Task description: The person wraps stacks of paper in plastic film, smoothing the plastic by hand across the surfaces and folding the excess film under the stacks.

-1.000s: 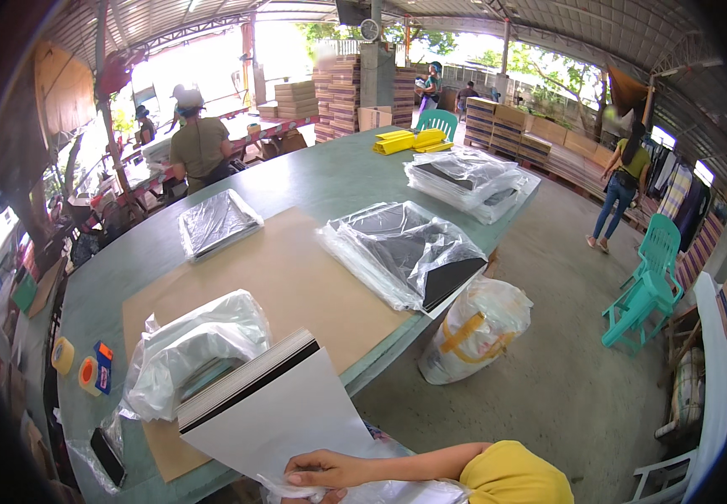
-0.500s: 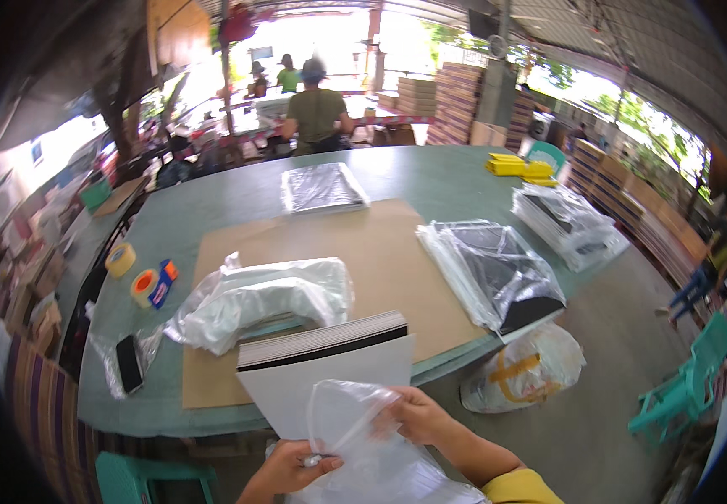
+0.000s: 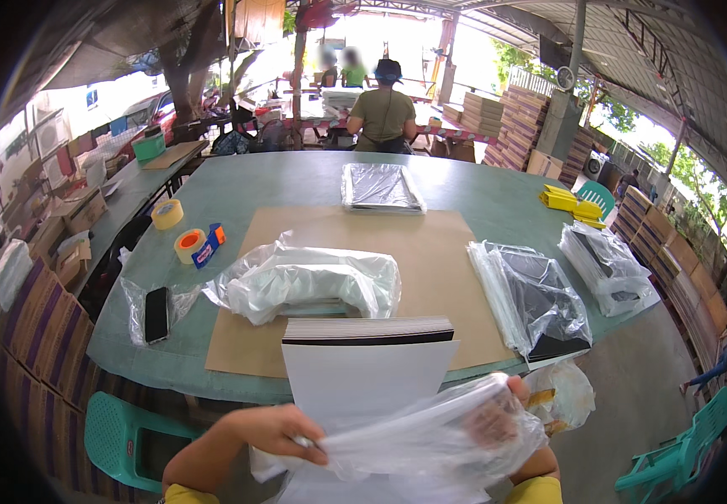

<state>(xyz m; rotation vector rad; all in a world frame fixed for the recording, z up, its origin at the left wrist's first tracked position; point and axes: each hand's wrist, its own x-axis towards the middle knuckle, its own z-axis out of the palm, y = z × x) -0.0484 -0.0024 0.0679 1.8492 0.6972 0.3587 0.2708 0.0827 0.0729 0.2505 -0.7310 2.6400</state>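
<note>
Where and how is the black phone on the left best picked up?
Probably across the long edges of the phone, mid-length, with the left hand, the nearer one, coming from above: it lies flat, narrower across than along, with clear plastic showing on both sides.

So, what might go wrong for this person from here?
The clear plastic bag is pulled taut from the left hand toward the right hand, which shows through it, so it might tear or slip.

The white-faced stack of sheets appears to reach past the near edge of the green table; a bump could tip or shift it.

The black smartphone lies on loose clear film; snagging that might drag it.
</note>
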